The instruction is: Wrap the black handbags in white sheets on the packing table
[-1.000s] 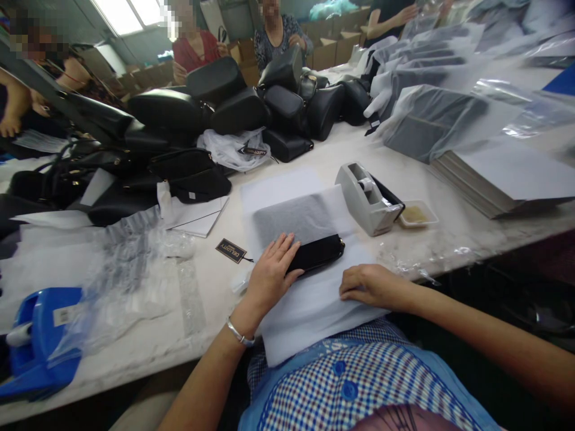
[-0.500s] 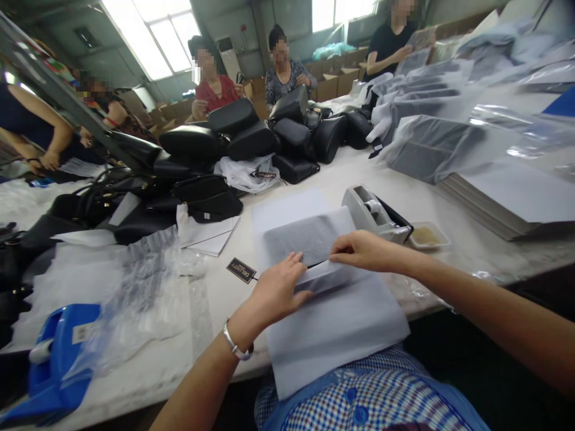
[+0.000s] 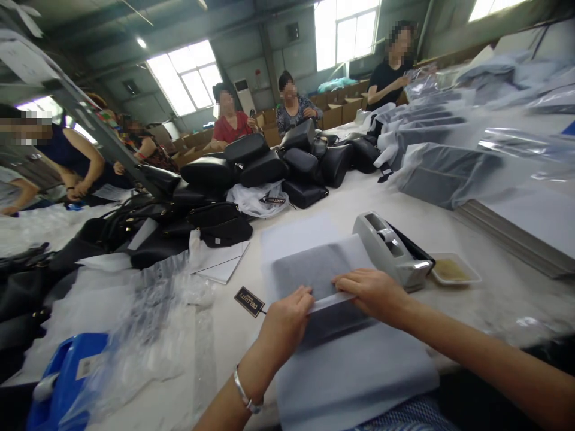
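Observation:
White tissue paper (image 3: 354, 365) lies round a dark, flat item (image 3: 332, 320) at the table's front edge; the item shows through the thin sheet, and its kind is hidden. My left hand (image 3: 287, 317) has its fingers curled down on the paper's folded edge at the item's left side. Further right along that same fold, my right hand (image 3: 375, 293) pinches the paper with bent fingers. A black tag (image 3: 249, 301) on a cord sticks out left of the bundle. Just behind my right hand stands a grey tape dispenser (image 3: 390, 248).
Black handbags (image 3: 251, 167) are heaped at the back and left. Clear plastic bags (image 3: 135, 323) and a blue tape dispenser (image 3: 67, 380) lie at left. On the right are a plastic tub (image 3: 453, 270), stacked grey boards (image 3: 507, 239) and wrapped bags (image 3: 442, 170). Several co-workers stand beyond.
My left hand has gone from lying flat to curled fingers on the fold. The right hand has turned palm-down onto the paper's edge. The head view has tilted up.

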The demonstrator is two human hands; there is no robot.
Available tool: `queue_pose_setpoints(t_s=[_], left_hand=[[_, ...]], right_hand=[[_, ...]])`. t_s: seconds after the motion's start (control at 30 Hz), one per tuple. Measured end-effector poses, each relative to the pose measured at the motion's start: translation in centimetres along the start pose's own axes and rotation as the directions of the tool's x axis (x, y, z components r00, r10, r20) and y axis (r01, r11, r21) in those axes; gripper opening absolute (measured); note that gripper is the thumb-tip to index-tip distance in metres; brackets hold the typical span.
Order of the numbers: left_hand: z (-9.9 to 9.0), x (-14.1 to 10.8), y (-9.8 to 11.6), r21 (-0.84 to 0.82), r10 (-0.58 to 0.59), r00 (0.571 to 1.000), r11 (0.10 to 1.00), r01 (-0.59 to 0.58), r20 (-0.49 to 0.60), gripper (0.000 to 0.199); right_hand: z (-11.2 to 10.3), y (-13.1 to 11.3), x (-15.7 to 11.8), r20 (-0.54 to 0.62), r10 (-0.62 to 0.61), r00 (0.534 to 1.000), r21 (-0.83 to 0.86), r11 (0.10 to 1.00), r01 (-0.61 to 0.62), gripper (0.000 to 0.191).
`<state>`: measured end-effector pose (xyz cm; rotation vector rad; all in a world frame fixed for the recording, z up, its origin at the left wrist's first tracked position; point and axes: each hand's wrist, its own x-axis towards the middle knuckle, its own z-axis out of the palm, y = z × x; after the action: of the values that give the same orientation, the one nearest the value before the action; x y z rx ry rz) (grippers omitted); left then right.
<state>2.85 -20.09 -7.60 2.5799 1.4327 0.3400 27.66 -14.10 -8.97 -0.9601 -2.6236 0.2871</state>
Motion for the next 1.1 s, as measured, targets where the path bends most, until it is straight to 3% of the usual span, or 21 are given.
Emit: queue_pose_setpoints(t_s=[0.2,0.3,0.47,0.63,0.8,0.9,1.0,1.03,1.1], left_hand=[[-0.4,0.8,-0.9,0.023,-0.147,0.989,0.989,0.147,-0.006,0.009],[0.0,1.3,-1.3,0.032,-0.185,0.982,0.982,0.187,-0.046,0.01],[0.1,1.8,-2.1,-0.03,-0.181,0.98,0.983,0.18,-0.086,0.022],[-1.8,1.8,-2.8,-0.208,-0.192,0.979,0.963,0.173,-0.072,0.02],[-2.8,1.6,-3.7,-0.193,-0.219,0.967,0.962,0.191,-0.132,0.021],[-2.1,1.2,-3.4,-0.05,-0.25,0.923,0.968,0.246,-0.294,0.024],[-0.4,0.4,-1.5,0.105,-0.158,0.838,0.963,0.248,-0.522,0.027],[0.4,0.1,-0.6,0.128,-0.101,0.833,0.971,0.201,-0.543,0.028],[2.4,-0.3,1.2,0.13,-0.002,0.875,0.989,0.074,-0.484,0.03]], right_hand=[[0.5,1.1,0.5,0.021,0.112,0.993,0.009,0.994,-0.113,0.014],[0.9,1.5,0.9,0.006,0.152,0.988,0.044,0.987,-0.152,0.012],[1.7,1.8,1.2,-0.056,0.191,0.98,0.076,0.979,-0.187,0.007],[1.7,1.6,1.3,-0.048,0.236,0.971,0.096,0.968,-0.23,0.005],[1.6,1.7,1.5,-0.039,0.271,0.962,0.126,0.956,-0.264,0.005],[1.8,1.8,1.6,-0.055,0.287,0.956,0.121,0.953,-0.279,0.011],[1.8,1.7,1.5,-0.063,0.3,0.952,0.096,0.951,-0.293,0.017],[1.9,1.6,1.5,-0.066,0.305,0.95,0.086,0.95,-0.299,0.017],[2.0,1.5,1.6,-0.079,0.312,0.947,0.062,0.949,-0.308,0.017]])
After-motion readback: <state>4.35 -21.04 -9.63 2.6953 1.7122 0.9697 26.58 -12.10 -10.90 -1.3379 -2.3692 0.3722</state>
